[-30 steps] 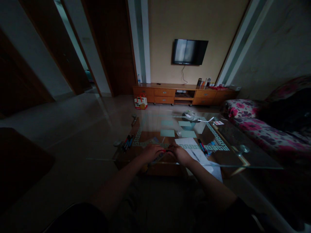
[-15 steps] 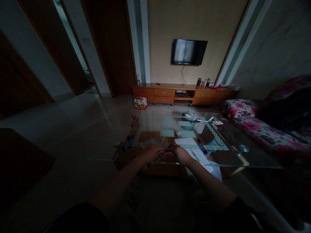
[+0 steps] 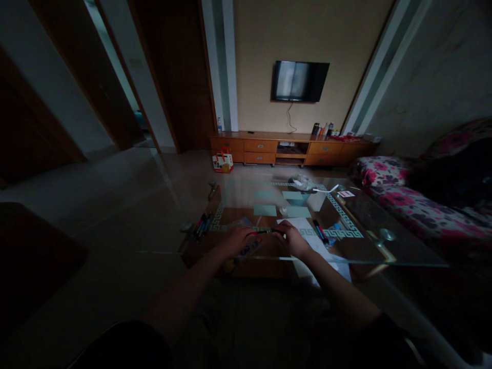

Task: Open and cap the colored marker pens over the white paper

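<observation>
My left hand (image 3: 237, 240) and my right hand (image 3: 292, 240) meet over the near side of the glass table (image 3: 253, 177), both closed on a slim red-and-black marker pen (image 3: 262, 232). The red end lies at my left fingers, the dark end at my right. Whether its parts are joined or pulled apart is too dim to tell. Under and beside my right hand spreads white paper (image 3: 302, 224), partly covered by the forearm. Several markers with red and blue parts (image 3: 320, 231) lie right of the paper. More markers (image 3: 202, 226) lie left of my left hand.
Towards the table's far side are a basket with clear plastic (image 3: 303, 183) and a red-and-white card (image 3: 346, 194). A flowered sofa (image 3: 407, 205) flanks the right. Beyond stand a wooden TV cabinet (image 3: 259, 146) and a paper bag (image 3: 223, 162).
My hands have drawn apart, the right one moving slightly right, so more of the marker pen shows between them. The pen lying on the paper is now hidden by my right arm.
</observation>
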`<state>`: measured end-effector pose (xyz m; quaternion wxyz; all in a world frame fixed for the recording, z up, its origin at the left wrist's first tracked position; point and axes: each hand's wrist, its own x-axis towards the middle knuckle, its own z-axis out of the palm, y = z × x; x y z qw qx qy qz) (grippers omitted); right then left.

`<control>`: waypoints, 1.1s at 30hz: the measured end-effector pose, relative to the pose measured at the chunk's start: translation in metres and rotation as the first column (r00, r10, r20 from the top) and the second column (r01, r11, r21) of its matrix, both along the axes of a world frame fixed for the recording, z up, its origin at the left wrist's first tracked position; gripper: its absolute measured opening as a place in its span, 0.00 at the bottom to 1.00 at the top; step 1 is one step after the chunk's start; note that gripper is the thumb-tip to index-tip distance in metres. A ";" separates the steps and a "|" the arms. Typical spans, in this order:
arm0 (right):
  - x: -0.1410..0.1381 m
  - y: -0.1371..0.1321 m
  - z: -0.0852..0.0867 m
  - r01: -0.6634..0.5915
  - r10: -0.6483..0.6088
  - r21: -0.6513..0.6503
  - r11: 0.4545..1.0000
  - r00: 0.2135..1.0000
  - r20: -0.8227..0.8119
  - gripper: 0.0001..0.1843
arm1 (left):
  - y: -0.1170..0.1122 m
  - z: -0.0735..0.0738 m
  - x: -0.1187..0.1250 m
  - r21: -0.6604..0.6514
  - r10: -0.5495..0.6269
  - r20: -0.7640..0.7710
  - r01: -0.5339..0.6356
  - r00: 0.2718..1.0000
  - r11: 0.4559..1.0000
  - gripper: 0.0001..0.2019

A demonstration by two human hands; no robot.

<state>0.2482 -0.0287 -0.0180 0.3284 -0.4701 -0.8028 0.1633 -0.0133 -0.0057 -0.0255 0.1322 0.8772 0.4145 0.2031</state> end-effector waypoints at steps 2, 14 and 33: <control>0.004 0.003 -0.003 0.064 -0.064 -0.006 0.998 0.998 0.008 0.14 | 0.001 0.000 -0.001 0.010 0.049 -0.003 -0.049 0.999 0.999 0.15; 0.006 0.017 -0.027 0.151 -0.176 -0.154 0.976 0.972 -0.158 0.10 | 0.002 -0.001 0.002 0.065 0.111 -0.008 -0.111 0.994 0.992 0.16; -0.009 0.039 -0.051 0.189 -0.192 -0.118 0.975 0.981 -0.012 0.23 | 0.000 -0.002 0.001 0.050 0.094 -0.004 -0.094 0.996 0.994 0.16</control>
